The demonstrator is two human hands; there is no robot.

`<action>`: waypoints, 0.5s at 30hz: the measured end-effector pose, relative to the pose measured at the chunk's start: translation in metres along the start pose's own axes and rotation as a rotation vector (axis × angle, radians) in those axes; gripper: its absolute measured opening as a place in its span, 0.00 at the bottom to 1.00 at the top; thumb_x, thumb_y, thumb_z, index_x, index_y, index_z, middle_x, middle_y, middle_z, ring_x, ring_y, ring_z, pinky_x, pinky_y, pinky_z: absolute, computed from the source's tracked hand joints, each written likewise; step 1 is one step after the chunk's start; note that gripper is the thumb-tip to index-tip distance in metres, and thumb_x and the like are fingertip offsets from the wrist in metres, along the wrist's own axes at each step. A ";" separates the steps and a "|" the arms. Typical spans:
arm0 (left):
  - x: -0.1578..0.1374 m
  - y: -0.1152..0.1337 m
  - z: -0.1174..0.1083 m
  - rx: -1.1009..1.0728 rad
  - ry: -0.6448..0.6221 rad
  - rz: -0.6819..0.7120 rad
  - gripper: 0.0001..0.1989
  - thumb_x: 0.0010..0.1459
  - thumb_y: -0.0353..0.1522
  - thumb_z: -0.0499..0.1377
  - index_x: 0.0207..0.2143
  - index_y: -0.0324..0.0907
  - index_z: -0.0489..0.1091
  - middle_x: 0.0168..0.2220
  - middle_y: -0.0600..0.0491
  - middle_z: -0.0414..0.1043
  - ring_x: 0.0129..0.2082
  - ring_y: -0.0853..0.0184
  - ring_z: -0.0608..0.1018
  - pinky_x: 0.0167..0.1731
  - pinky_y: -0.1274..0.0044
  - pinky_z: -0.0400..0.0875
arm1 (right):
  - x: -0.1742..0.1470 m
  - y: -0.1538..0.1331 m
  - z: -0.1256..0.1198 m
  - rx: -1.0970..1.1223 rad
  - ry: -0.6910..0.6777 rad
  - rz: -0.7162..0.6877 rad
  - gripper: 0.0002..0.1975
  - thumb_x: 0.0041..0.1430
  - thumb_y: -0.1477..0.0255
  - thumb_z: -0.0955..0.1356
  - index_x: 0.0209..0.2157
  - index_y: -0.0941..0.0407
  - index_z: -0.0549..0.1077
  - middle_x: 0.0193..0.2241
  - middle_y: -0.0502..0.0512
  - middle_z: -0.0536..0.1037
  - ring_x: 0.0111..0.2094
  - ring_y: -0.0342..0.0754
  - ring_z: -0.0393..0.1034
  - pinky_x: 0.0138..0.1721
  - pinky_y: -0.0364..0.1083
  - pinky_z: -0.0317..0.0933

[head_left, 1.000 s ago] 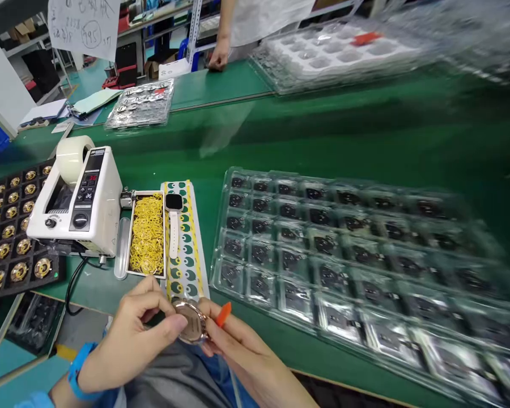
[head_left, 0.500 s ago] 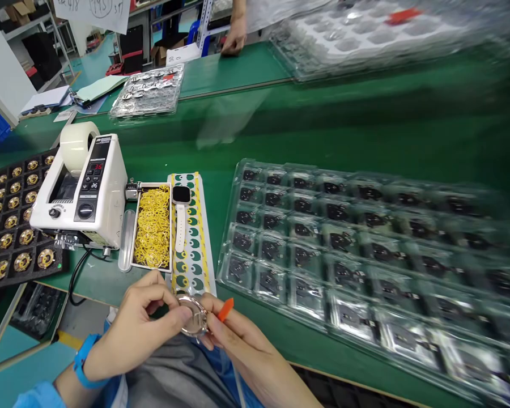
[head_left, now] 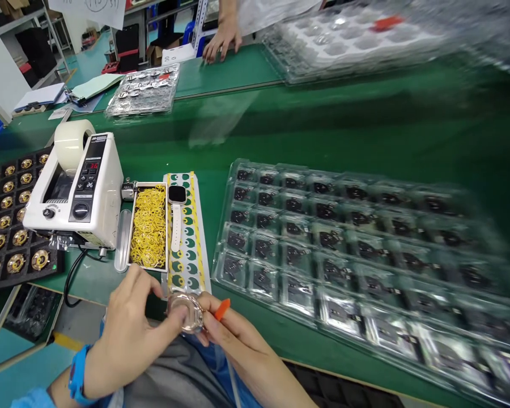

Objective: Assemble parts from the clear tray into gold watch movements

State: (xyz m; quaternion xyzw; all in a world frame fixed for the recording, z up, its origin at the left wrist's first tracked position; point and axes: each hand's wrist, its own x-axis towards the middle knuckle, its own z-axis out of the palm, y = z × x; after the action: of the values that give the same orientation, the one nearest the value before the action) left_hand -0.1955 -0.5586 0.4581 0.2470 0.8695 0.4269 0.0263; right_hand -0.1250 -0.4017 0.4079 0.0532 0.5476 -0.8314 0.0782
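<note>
Low at the table's front edge, my right hand [head_left: 238, 337] pinches a round, shiny metal-rimmed part [head_left: 191, 313], like a watch case, by its right side. A pointed orange piece [head_left: 222, 309] sticks out between the same fingers; what it belongs to is hidden. My left hand [head_left: 131, 328], with a blue band on its wrist, rests its thumb on the face of the round part. Its other fingers are raised and apart from the thumb. Just beyond lie a sticker sheet [head_left: 190, 266] and a tray of yellow rings [head_left: 148, 226].
A white tape dispenser [head_left: 106, 192] stands left, beside a black foam tray [head_left: 8, 277] of gold parts. A smartwatch [head_left: 177, 195] lies on the stickers. Clear blister trays [head_left: 276, 297] with dark parts cover the right. Across the table rests another person's hand [head_left: 224, 38].
My left index finger has lifted off the round part and my left hand has opened. The other person's hand has shifted left and spread. The whole view has slid slightly.
</note>
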 end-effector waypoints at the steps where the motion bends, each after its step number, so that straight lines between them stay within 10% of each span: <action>1: 0.001 -0.001 -0.002 0.057 0.080 0.035 0.08 0.58 0.28 0.60 0.30 0.42 0.61 0.29 0.57 0.60 0.28 0.70 0.66 0.28 0.77 0.60 | -0.001 0.000 -0.001 0.009 0.004 0.002 0.25 0.63 0.48 0.65 0.28 0.56 0.67 0.26 0.50 0.63 0.28 0.46 0.54 0.30 0.44 0.51; 5: 0.003 -0.003 -0.009 0.005 0.253 0.131 0.06 0.61 0.25 0.58 0.32 0.43 0.67 0.30 0.57 0.62 0.30 0.71 0.68 0.30 0.79 0.64 | -0.002 0.001 -0.004 0.056 0.002 0.010 0.24 0.63 0.48 0.66 0.29 0.56 0.68 0.25 0.50 0.63 0.27 0.45 0.54 0.30 0.44 0.51; 15: 0.001 -0.004 0.024 -0.491 -0.056 0.208 0.10 0.54 0.39 0.67 0.39 0.49 0.78 0.49 0.47 0.71 0.53 0.55 0.72 0.53 0.62 0.65 | -0.008 -0.018 0.011 0.102 0.045 0.124 0.27 0.53 0.43 0.70 0.32 0.55 0.76 0.28 0.53 0.68 0.29 0.48 0.61 0.35 0.46 0.60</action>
State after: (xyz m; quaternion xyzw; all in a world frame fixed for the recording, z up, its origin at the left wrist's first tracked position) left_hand -0.1925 -0.5429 0.4402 0.3332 0.7088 0.6182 0.0655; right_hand -0.1205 -0.4045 0.4298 0.1096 0.5018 -0.8504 0.1143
